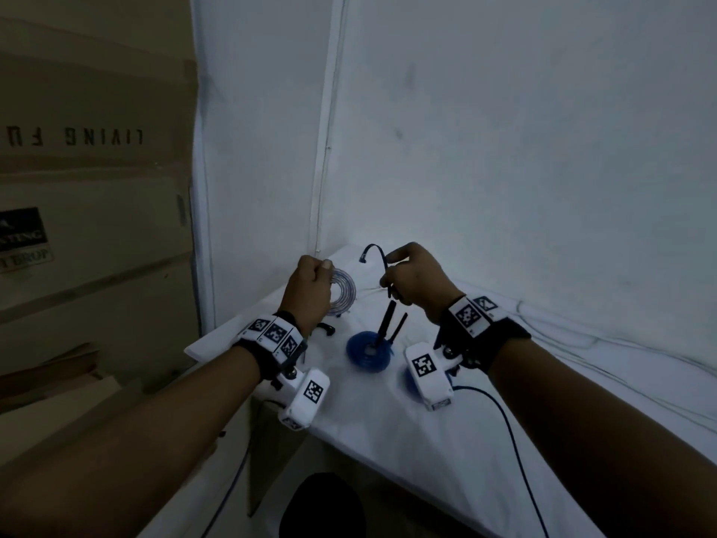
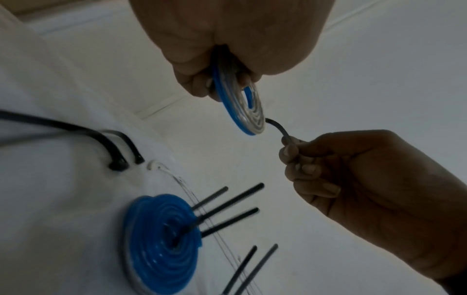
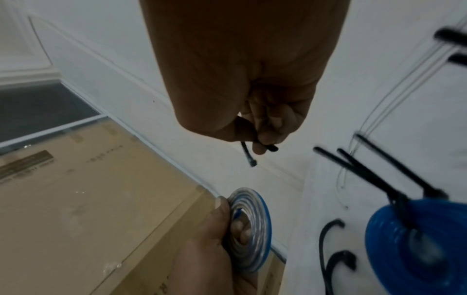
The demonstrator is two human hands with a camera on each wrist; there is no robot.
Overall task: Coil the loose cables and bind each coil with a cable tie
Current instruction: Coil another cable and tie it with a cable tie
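Note:
My left hand holds a small flat coil of clear and blue cable upright above the white table, thumb on one face and fingers through its hole. My right hand pinches a bent black cable tie, a little to the right of that coil and apart from it. A blue coil lies on the table below, with black ties sticking out of it.
Loose black ties lie at the table's left edge. A blue cable trails off the front. Cardboard boxes stand to the left, white walls meet behind, and thin clear wires run along the right.

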